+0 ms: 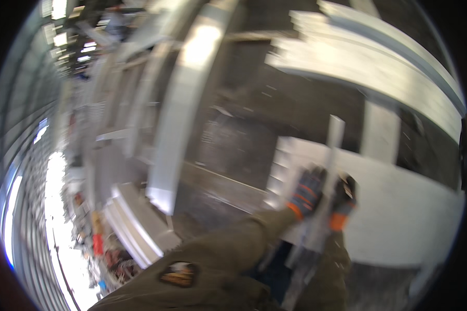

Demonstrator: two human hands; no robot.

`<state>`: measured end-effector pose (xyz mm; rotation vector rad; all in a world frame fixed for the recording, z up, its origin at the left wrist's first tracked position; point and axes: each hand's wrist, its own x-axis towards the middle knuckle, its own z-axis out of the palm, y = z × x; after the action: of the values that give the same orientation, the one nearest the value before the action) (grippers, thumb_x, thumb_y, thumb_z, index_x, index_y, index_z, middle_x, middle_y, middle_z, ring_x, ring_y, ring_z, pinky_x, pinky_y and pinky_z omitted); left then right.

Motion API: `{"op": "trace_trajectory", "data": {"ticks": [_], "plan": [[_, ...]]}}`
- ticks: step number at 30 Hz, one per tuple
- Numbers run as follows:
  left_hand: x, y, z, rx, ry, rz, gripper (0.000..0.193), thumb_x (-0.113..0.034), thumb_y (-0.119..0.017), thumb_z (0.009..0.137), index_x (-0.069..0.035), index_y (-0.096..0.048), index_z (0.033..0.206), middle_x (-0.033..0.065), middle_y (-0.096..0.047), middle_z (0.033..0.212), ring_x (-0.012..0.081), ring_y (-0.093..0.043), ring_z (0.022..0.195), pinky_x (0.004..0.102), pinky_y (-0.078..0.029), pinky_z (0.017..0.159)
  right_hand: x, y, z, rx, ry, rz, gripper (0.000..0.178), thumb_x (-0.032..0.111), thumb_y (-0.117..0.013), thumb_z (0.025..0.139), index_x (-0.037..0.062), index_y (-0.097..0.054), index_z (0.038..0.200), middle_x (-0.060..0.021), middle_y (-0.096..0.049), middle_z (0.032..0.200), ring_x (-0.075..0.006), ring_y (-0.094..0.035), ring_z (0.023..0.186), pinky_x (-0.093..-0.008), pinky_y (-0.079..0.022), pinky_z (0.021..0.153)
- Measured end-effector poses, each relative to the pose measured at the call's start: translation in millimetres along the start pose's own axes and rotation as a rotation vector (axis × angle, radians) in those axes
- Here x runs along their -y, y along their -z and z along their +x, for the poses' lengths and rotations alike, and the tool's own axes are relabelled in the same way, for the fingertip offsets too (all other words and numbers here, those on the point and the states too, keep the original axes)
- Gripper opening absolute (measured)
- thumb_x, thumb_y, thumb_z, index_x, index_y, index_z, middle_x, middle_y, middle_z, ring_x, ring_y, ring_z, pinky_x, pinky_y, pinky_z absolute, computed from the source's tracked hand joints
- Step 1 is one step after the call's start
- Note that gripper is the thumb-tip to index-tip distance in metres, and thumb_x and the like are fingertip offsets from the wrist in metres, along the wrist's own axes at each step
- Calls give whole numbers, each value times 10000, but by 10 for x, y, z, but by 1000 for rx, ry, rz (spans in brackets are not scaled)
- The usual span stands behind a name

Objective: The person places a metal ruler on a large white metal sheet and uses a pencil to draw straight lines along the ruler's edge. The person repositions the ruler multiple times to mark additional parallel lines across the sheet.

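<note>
A long, narrow pale metal strip (335, 132) runs lengthwise between my hands, its near end passing down between my forearms. My left hand (307, 192), in a grey glove with orange stripes and cuff, presses against the strip's left side. On the right side my right hand (343, 196), in a dark glove with an orange cuff, has its fingers bent against the strip. Both hands appear closed on it, though motion blurs the fingers. Beneath them lies a stack of wide white panels (399, 212), its stepped ends showing at the left.
Another stack of long pale profiles (368, 57) lies at the far right. A long shiny metal beam (184, 98) stretches away on the left, with more profiles (135, 223) nearer to me. Dark floor (233, 140) shows between them. A corrugated wall (15, 119) stands at the far left.
</note>
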<state>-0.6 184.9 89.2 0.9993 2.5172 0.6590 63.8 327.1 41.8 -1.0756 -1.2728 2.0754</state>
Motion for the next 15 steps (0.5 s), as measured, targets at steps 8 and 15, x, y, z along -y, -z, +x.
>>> {"op": "trace_trajectory", "data": {"ticks": [8,15], "plan": [[-110,158,-43,-180,-91,89,767,-264,-611,947,-3,-334,1613,228,-395,1630,438,-305,1539,603,-197,1264,797,-381,-211,75,285,-699,193,61,-633,1004,25,-698,1182,-156,-768,1022,-236,-763,925,-349,-599,790],[-114,195,-50,-166,-80,70,747,-265,-595,950,-5,-349,1606,230,-402,1623,454,-306,1533,601,-199,1264,786,-464,-188,167,535,-744,183,30,-648,982,1,-698,1155,-137,-755,996,-231,-745,900,-338,-580,834]]}}
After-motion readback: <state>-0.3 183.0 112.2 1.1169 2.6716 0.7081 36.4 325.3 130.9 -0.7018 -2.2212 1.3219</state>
